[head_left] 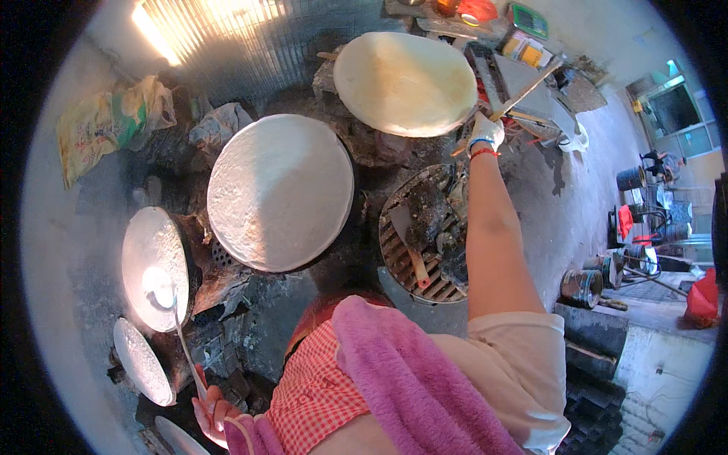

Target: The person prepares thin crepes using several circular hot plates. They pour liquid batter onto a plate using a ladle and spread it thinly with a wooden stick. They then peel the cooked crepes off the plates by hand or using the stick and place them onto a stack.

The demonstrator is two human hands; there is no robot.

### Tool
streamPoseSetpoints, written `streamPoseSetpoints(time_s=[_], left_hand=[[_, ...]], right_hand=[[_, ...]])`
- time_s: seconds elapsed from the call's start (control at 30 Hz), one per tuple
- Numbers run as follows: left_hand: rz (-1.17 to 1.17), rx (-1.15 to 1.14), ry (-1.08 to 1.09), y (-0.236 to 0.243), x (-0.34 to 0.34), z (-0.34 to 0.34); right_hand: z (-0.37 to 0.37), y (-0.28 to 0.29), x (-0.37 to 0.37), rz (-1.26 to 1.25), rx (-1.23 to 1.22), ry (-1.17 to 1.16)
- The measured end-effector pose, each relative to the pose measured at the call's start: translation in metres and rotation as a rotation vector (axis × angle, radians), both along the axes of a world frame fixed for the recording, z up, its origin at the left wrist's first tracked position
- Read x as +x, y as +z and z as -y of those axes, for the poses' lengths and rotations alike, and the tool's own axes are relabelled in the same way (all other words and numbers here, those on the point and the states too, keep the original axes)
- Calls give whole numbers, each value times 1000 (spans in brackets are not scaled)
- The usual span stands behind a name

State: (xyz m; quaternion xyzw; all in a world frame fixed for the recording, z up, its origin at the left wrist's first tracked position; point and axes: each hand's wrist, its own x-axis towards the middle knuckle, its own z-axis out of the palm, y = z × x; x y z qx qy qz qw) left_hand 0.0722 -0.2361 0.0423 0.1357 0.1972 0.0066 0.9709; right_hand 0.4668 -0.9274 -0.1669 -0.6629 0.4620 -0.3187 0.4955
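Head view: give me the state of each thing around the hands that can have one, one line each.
Left hand: closed round the ladle
Ladle: held, its bowl at the sunlit white round
Right hand: gloved, closed on a long stick
Spatula: lying on the grate, not held
Grate: partly covered by dark lumps
Middle white round: partly in shadow
Purple towel: draped over the person

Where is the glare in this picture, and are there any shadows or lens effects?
Head view: the bright strip at upper left is blown out, and glare whitens the ladle by the left hand; head view: shadow greys the right part of the large round pan; head view: the fisheye lens leaves curved black borders.
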Motion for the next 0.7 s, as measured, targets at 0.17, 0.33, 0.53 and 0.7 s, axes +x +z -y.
streamPoseSetpoints(time_s=[0.17, 0.33, 0.53, 0.7], left_hand=[[82, -148, -234, -6, 21, 13], [-142, 44, -263, -5, 41, 53], [-376, 267, -250, -81, -29, 5], [-209, -35, -140, -87, -76, -20]], right_hand=[[-156, 77, -90, 241, -214, 611], [-403, 108, -226, 459, -328, 1447], [-470, 172, -314, -44, 89, 2173], [-286, 33, -378, -94, 247, 769]])
